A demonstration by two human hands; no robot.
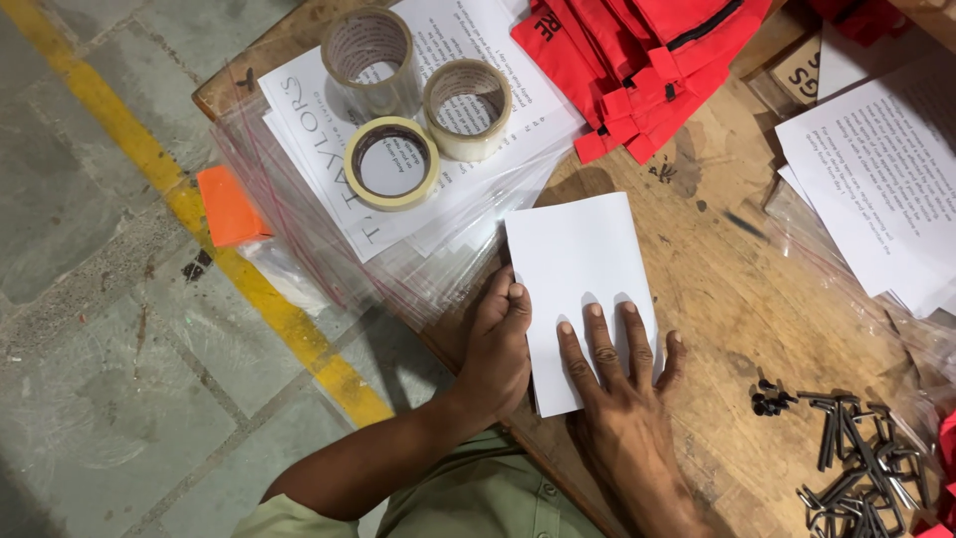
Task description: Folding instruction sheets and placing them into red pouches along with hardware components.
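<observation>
A folded white sheet of paper (pixel 575 261) lies on the wooden table (pixel 757 309) in front of me. My right hand (pixel 617 384) lies flat on its lower right part, fingers spread and pressing down. My left hand (pixel 498 344) rests at the sheet's left edge, fingers curled against it with the thumb near the paper's side. Neither hand grips anything.
Three rolls of tape (pixel 391 162) sit on printed sheets over clear plastic bags (pixel 299 214) at the table's far left corner. Red fabric items (pixel 637 60) lie at the back. More printed sheets (pixel 876 189) are right; black hex keys and small screws (pixel 846 463) lie near right.
</observation>
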